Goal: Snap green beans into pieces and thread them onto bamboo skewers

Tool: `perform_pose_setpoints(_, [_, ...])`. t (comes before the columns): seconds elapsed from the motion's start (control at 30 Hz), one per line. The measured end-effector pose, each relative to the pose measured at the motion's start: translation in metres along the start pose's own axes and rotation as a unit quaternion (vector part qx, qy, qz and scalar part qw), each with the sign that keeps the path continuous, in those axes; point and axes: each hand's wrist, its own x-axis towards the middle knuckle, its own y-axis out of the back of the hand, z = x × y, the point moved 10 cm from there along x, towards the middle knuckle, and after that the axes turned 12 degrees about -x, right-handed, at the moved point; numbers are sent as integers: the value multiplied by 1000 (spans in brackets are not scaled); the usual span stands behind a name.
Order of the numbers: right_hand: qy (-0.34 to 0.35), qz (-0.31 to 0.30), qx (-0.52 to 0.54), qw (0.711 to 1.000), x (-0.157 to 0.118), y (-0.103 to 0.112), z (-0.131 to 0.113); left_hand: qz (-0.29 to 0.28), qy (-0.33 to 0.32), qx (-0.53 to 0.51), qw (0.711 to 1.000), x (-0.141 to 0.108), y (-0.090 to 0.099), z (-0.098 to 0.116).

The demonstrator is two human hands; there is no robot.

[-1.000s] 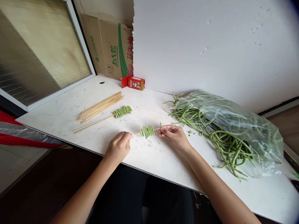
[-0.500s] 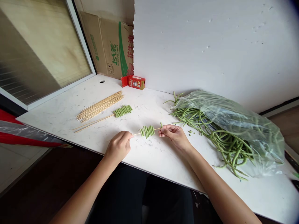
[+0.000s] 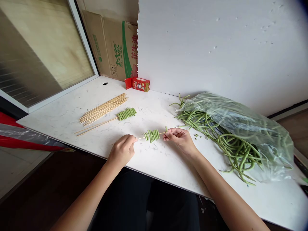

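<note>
My left hand [image 3: 122,149] is closed round a thin wooden skewer [image 3: 140,138] near the table's front edge. Several short green bean pieces [image 3: 153,135] are threaded side by side on that skewer. At its right end my right hand [image 3: 179,139] pinches a short bean piece [image 3: 166,129] between thumb and fingers, against the skewer's tip. Behind my left hand lie skewers with a finished-looking row of bean pieces [image 3: 126,114], and beyond them a bundle of bare skewers [image 3: 103,109].
Long green beans [image 3: 237,150] spill from a clear plastic bag [image 3: 269,138] on the right of the white table [image 3: 154,166]. Small bean scraps [image 3: 196,136] lie beside them. A red box [image 3: 141,84] and a cardboard box [image 3: 113,48] stand at the back.
</note>
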Motion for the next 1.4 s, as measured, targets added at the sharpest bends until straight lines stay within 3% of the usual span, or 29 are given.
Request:
perform_pose_setpoints(0.7, [-57,-36,31,997,-1,-9,3,-1,-17,8,1000,0,0,2])
perform_pose_setpoints(1.03, [-29,-42,-21,998,-6,-25,1,1,-33,5,999,2,1,10])
perform_pose_setpoints(1.23, [-11,-19,-51,998,-5,-19,-3,6,-28,9,1000,1,1,8])
perform_pose_setpoints(1.4, [-28,-37,-30,998,-6,-18,0,4,-27,4,1000,2,0,7])
